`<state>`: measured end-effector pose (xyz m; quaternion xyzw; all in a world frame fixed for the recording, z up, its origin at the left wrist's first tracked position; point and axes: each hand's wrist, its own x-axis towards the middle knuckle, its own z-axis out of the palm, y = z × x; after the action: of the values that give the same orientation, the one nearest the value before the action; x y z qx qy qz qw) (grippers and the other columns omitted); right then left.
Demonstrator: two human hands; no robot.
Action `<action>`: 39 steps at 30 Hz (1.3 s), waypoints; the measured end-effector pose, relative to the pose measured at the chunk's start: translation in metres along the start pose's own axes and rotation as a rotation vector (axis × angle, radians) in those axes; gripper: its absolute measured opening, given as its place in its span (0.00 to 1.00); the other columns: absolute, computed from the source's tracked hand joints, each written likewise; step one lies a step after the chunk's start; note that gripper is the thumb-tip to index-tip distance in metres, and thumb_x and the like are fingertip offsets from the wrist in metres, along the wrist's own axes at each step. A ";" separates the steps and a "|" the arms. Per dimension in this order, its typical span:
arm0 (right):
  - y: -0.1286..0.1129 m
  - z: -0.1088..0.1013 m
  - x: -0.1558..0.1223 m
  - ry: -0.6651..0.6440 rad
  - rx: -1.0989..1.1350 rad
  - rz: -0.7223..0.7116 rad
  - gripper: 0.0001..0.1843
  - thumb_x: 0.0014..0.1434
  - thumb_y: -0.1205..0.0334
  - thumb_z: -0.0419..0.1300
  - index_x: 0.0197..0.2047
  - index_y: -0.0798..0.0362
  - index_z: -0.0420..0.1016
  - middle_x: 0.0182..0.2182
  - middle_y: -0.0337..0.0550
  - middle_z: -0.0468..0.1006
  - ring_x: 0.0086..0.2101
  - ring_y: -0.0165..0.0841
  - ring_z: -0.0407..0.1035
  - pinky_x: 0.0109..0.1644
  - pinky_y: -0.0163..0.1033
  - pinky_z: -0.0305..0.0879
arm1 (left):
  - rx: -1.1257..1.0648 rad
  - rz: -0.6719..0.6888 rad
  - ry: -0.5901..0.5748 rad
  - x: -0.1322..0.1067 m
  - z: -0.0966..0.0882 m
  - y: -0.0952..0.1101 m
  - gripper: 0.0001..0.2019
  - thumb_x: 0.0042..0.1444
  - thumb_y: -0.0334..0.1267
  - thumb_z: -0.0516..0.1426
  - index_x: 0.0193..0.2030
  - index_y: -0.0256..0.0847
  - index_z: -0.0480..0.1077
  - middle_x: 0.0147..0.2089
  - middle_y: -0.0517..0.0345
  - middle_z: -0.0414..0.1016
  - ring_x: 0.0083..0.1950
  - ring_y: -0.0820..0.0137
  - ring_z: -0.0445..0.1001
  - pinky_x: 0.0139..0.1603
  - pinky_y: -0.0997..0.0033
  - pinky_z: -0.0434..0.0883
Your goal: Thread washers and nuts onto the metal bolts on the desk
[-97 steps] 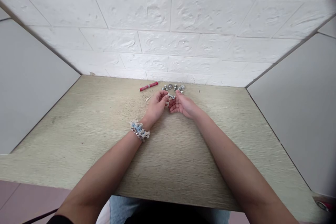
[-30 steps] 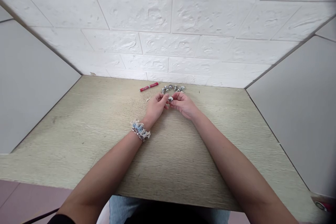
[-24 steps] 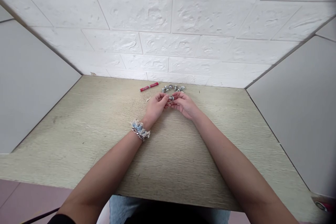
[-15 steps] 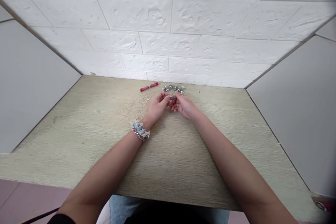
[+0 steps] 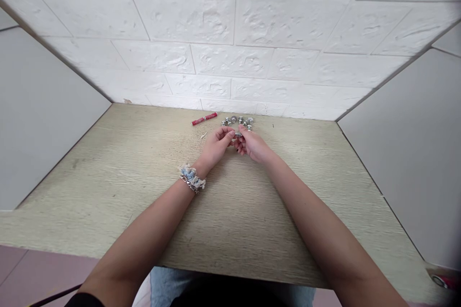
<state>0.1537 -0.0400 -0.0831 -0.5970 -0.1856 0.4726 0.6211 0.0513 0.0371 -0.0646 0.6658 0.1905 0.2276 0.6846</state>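
Both of my hands meet near the far middle of the wooden table [image 5: 151, 177]. My left hand [image 5: 215, 146], with a bracelet at the wrist, pinches a small metal bolt [image 5: 237, 135] between thumb and fingers. My right hand [image 5: 252, 144] is closed on the same bolt from the right side. Just behind the hands lies a small pile of silver bolts and nuts [image 5: 237, 120].
A red pen-like stick [image 5: 203, 118] lies left of the metal pile, near the white brick wall [image 5: 230, 48]. Grey side panels [image 5: 43, 120] close the table in on the left and right. A small red thing [image 5: 441, 280] shows at the bottom right corner.
My right hand went from open beside the bolt to closed on it, and its fingers have shifted round the bolt. My left hand has kept its pinch almost in place.
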 end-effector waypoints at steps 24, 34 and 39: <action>-0.001 -0.002 -0.005 -0.012 0.265 -0.086 0.08 0.60 0.63 0.51 0.29 0.54 0.60 0.20 0.37 0.70 0.19 0.26 0.66 0.23 0.31 0.62 | 0.272 0.001 0.184 0.009 -0.009 -0.018 0.07 0.54 0.38 0.52 0.37 0.38 0.68 0.34 0.58 0.72 0.31 0.75 0.69 0.36 0.74 0.67; -0.003 0.000 -0.006 0.038 0.285 -0.068 0.09 0.62 0.66 0.47 0.30 0.54 0.60 0.19 0.37 0.71 0.18 0.26 0.65 0.22 0.30 0.63 | 1.224 0.342 -0.032 0.004 -0.015 -0.018 0.11 0.59 0.32 0.47 0.37 0.38 0.71 0.44 0.52 0.72 0.46 0.65 0.69 0.49 0.67 0.64; -0.003 0.001 -0.007 0.037 0.282 -0.074 0.09 0.62 0.66 0.46 0.30 0.54 0.60 0.19 0.38 0.71 0.18 0.26 0.66 0.22 0.30 0.63 | 1.269 0.315 -0.005 0.001 -0.013 -0.015 0.11 0.59 0.34 0.47 0.36 0.38 0.71 0.42 0.52 0.72 0.44 0.65 0.69 0.47 0.66 0.64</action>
<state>0.1508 -0.0442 -0.0779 -0.5051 -0.1276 0.4598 0.7191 0.0458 0.0486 -0.0803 0.9610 0.1864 0.1670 0.1176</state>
